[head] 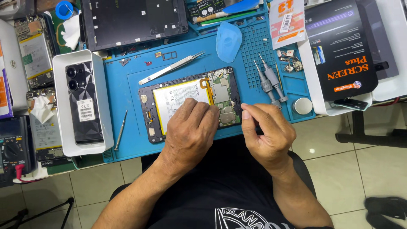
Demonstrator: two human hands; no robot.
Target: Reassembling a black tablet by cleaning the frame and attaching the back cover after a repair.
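Clearly, the step in hand seems to be work on the inside of an opened phone (pixel 186 99), which lies face down in the middle of a blue work mat (pixel 127 85), with its back cover off so that the battery and the green circuit board (pixel 227 95) are seen. The left hand (pixel 190 127) lies flat over the lower part of the battery, fingers bent and pressing down; it holds nothing, it only keeps the phone steady. The right hand (pixel 265 131) is just beside the right edge of the phone, loosely closed, thumb against the forefinger; if it pinches some small part, I cannot tell. In my judgement the next move needs a fine and slow touch at the board, because the parts there are small.

On the mat also lie metal tweezers (pixel 171 68), two grey screwdrivers (pixel 269 82), a thin tool (pixel 120 129) and a blue plastic pick (pixel 229 41). A white tray (pixel 59 106) at the left holds another dark phone. The bench is crowded with boxes and spare boards; below it is a tiled floor (pixel 360 169).
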